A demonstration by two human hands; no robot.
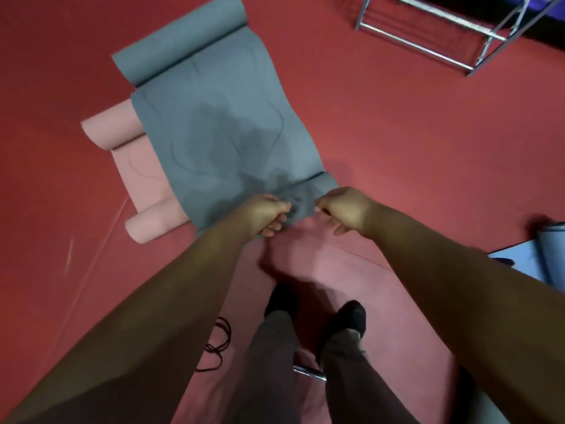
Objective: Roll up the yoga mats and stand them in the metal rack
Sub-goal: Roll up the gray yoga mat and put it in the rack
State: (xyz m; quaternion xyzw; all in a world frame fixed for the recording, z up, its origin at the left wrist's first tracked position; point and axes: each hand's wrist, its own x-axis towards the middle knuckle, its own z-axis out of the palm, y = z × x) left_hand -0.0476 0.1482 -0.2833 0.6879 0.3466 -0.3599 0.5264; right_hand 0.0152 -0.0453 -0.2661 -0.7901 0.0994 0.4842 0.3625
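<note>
1. The grey yoga mat lies spread on the floor, partly over a pink yoga mat. Its near end is curled into a small roll.
2. Your left hand has its grip pinched on that curl. Your right hand curls at the roll's end, but blur hides whether it holds.
3. Rolling looks barely begun. Next, tuck the curl tight and roll evenly toward the far end.
4. The metal rack, well apart, is cut off by the frame.
</note>
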